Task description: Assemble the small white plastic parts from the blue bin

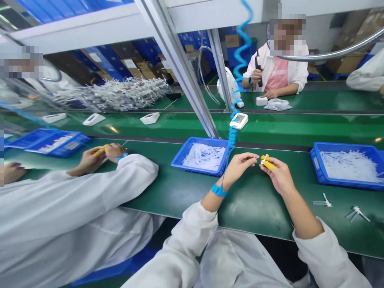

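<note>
Above the green tabletop, my right hand (280, 176) is wrapped round a yellow tool (269, 164), with a small white piece (265, 158) at the tool's upper end. Just to the left, my left hand (238, 167) has its thumb and fingertips pinched together close to that piece; whatever they may hold is too small to name. A blue band (219, 190) with a coiled cord circles my left wrist. Behind my left hand sits a blue tray (177, 160) of thin white strips (204, 155).
Another blue tray (318, 170) of white strips stands at the right, with small white assemblies (356, 211) in front. White devices (239, 121) lie on the green belt (186, 124). A neighbour's sleeve (135, 172) reaches in from the left. A metal post (183, 76) rises behind the tray.
</note>
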{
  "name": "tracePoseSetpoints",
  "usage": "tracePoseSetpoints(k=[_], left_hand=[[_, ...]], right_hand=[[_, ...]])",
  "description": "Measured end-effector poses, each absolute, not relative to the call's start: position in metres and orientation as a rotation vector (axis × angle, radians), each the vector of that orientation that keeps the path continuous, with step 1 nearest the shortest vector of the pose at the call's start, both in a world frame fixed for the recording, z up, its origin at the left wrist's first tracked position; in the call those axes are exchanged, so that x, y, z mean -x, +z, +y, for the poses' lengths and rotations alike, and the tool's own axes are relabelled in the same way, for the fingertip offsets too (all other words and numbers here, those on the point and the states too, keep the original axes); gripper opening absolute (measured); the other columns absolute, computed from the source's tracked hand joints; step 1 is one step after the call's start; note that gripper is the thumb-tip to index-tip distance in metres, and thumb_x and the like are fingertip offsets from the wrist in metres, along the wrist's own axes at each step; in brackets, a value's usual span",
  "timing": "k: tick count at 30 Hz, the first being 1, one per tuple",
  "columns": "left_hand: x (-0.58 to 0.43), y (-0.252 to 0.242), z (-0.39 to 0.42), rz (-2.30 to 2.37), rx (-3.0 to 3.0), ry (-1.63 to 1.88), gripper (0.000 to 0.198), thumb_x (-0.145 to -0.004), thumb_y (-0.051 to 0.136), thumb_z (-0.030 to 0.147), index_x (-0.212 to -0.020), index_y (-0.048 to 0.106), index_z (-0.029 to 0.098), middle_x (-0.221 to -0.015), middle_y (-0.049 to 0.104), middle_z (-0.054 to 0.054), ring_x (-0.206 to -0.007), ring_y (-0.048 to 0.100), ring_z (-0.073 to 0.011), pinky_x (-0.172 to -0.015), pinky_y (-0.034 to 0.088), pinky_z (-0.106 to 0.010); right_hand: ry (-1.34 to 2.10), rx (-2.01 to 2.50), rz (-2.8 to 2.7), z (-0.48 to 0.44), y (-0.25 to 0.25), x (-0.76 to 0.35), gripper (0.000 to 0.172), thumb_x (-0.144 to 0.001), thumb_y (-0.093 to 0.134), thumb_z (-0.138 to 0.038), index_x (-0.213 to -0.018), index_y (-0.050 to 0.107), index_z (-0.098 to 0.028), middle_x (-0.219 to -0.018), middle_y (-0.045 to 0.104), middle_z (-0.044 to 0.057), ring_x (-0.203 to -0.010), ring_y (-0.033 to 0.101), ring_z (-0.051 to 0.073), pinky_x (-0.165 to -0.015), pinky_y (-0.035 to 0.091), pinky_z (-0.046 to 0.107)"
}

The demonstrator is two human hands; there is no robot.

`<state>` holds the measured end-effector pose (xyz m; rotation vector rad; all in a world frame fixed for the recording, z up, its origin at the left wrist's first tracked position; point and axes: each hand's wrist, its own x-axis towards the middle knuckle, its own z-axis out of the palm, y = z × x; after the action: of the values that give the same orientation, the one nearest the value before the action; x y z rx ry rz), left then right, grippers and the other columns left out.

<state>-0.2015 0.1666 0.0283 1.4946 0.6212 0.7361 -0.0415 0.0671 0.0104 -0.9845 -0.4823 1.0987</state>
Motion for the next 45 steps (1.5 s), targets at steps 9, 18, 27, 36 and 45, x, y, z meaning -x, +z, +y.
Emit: tracePoseSetpoints(k=[9,18,27,36,45], left_hand=[[0.189,-0.017,0.166,0.623,-1.225,0.704,0.038,-0.078,0.092,0.045,-0.1,0.083,0.015,-0.101,0.08,-0.007,-0.084,0.068,-0.0143,-0.084,0.055,-0.029],[0.194,-0.006,0.162,0.656,-1.272,0.66,0.032,-0.086,0.086,0.046,-0.096,0.08,0.016,-0.089,0.077,-0.004,-0.075,0.064,-0.0125,-0.077,0.053,-0.027],[0.202,-0.003,0.166,0.693,-1.457,0.618,0.026,-0.092,0.079,0.043,-0.097,0.082,0.018,-0.095,0.08,-0.007,-0.081,0.069,-0.0162,-0.075,0.052,-0.027],[0.201,-0.004,0.162,0.679,-1.586,0.598,0.024,-0.1,0.068,0.039,-0.102,0.079,0.018,-0.091,0.079,-0.004,-0.075,0.066,-0.0139,-0.072,0.049,-0.025],[0.199,-0.005,0.16,0.676,-1.682,0.628,0.021,-0.102,0.063,0.034,-0.098,0.077,0.019,-0.081,0.075,-0.001,-0.068,0.063,-0.0122,-0.067,0.047,-0.024]], right_hand=[[1.079,1.045,-0.485,0.07,0.002,0.041,0.044,-0.06,0.104,-0.045,-0.093,0.086,-0.023,-0.096,0.081,0.005,-0.085,0.076,0.019,-0.088,0.066,0.034],[1.075,1.127,-0.54,0.067,0.004,0.043,0.035,-0.067,0.101,-0.044,-0.092,0.086,-0.025,-0.103,0.081,0.006,-0.094,0.077,0.023,-0.092,0.067,0.038],[1.055,1.211,-0.601,0.065,0.004,0.044,0.03,-0.074,0.098,-0.043,-0.096,0.087,-0.025,-0.103,0.081,0.006,-0.096,0.077,0.024,-0.094,0.068,0.042],[1.025,1.297,-0.697,0.063,0.008,0.039,0.038,-0.073,0.099,-0.053,-0.096,0.086,-0.025,-0.099,0.08,0.006,-0.087,0.077,0.022,-0.089,0.068,0.04],[1.047,1.32,-0.71,0.063,0.007,0.038,0.04,-0.072,0.099,-0.054,-0.093,0.086,-0.024,-0.098,0.08,0.006,-0.084,0.077,0.023,-0.088,0.069,0.041]])
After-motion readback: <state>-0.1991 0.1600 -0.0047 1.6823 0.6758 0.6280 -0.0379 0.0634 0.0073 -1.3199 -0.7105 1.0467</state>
